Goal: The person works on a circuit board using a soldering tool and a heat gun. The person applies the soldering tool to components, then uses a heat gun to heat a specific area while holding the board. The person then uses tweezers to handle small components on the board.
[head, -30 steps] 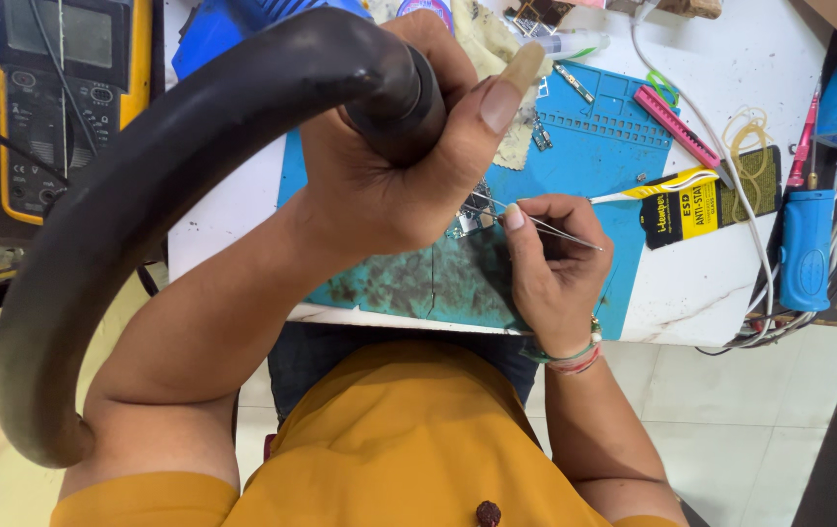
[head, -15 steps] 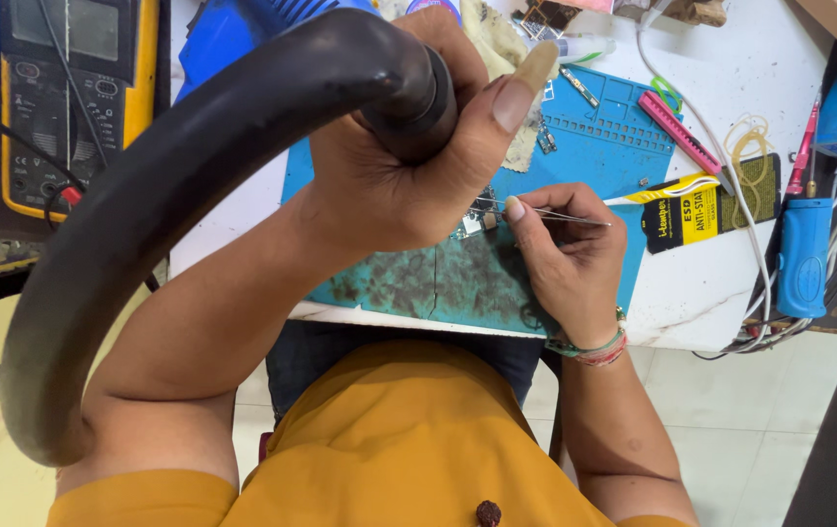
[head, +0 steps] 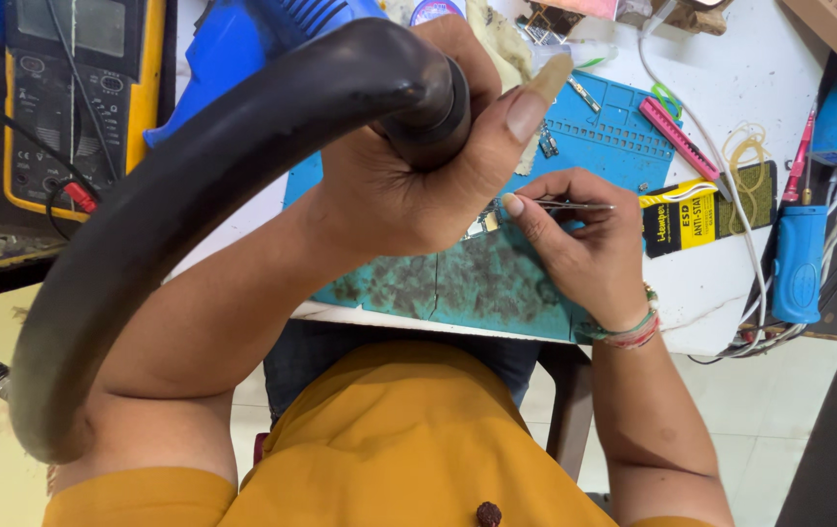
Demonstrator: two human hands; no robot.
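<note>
Stained blue mat [head: 457,283], thick black hose [head: 174,205]

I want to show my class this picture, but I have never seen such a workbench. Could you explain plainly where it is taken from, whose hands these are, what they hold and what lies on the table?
The camera sits on the person's head and looks down at their own arms and lap. The left hand grips the end of a thick black hose. The right hand holds thin metal tweezers over a stained blue work mat on the white table. A yellow-edged meter lies far left, a pink flat tool and a blue-handled tool to the right.
</note>
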